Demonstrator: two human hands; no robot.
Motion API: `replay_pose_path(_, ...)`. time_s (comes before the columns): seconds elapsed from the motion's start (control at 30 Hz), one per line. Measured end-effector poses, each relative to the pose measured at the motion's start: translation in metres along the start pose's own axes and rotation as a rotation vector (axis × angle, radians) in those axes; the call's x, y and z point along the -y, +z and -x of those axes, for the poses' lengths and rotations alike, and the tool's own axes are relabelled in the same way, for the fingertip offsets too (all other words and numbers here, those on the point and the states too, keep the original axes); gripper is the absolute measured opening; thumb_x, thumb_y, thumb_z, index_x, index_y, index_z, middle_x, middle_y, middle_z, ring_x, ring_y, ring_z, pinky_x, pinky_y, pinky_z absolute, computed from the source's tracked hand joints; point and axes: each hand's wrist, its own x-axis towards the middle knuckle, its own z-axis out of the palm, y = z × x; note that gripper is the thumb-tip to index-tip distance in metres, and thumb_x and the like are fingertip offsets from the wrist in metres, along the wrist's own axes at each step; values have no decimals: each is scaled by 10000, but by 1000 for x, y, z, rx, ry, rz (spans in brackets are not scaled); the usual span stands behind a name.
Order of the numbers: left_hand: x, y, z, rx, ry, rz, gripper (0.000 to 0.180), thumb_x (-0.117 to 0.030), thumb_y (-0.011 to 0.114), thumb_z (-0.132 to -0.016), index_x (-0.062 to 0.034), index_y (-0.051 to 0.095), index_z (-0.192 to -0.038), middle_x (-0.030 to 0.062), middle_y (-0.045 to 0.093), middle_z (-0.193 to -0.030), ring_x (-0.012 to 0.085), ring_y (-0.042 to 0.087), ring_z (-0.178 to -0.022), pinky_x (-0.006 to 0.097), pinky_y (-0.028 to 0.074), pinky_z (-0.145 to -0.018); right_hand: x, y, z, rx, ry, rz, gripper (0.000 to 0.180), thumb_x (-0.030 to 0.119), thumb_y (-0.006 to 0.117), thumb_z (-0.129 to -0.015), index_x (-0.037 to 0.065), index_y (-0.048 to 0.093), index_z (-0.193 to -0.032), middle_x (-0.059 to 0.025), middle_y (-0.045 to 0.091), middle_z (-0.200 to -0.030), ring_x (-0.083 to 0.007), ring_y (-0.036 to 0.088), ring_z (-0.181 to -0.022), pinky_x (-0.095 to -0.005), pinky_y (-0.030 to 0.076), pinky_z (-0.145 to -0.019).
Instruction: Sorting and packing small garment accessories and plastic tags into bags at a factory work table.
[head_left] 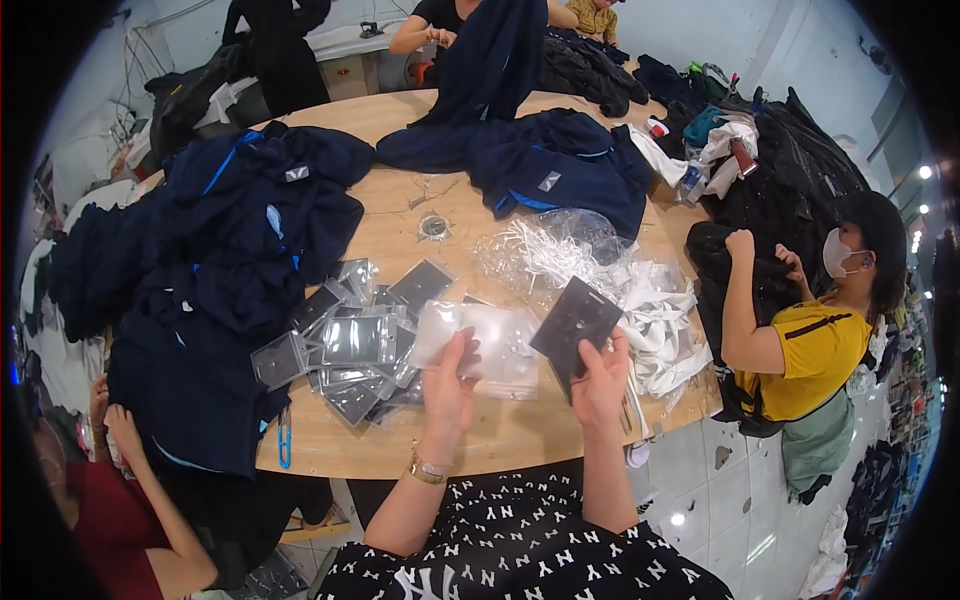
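My left hand pinches a clear plastic pouch between thumb and fingers. More clear pouches lie on the table just right of it. In my right hand are black cards with a slot at the top end, fanned slightly apart; how many cannot be made out. To the left of my left hand is a loose heap of clear pouches with dark cards inside. Both hands are above the near part of the wooden table.
Navy garments pile up at left, another navy garment lies far. Blue thread snips rest near the front edge. A plastic bag of white cords and white strips lie at right. Co-workers surround the table, one in yellow.
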Motion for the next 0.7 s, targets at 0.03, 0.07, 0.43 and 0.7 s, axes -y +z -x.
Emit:
replay_pose_path(0.03,2,3,2,-1,0,2,284,-288,600,-823,-80,616,-1015,-4,595,-873,70,509,-743,218,386,-606,0,9,4,7,20,-85,383,-72,471,-810,64,368,-1153,-92,546,-1039,-168,557,-925,-278,482,-765)
replay_pose_path(0.07,4,7,5,15,-6,-13,285,-283,597,-825,-75,615,-1019,2,598,-874,75,520,-749,212,391,-593,-1,16,8,42,12,-147,509,-137,485,-775,34,300,-1218,-116,478,-1109,-158,513,-947,-286,442,-826)
replay_pose_path(0.43,-8,4,7,-4,78,-12,280,-253,600,-829,-26,618,-992,20,607,-819,83,541,-694,183,389,-552,20,18,14,159,-71,364,624,-39,496,-815,56,190,-1350,-108,589,-927,-100,559,-662,-185,443,-538)
replay_pose_path(0.7,-17,1,-2,4,109,-28,243,-262,612,-822,-36,630,-910,-3,608,-733,72,552,-629,167,396,-520,22,-9,7,261,-103,699,268,44,520,-857,12,529,-1122,20,524,-737,-18,447,-645,-146,335,-554)
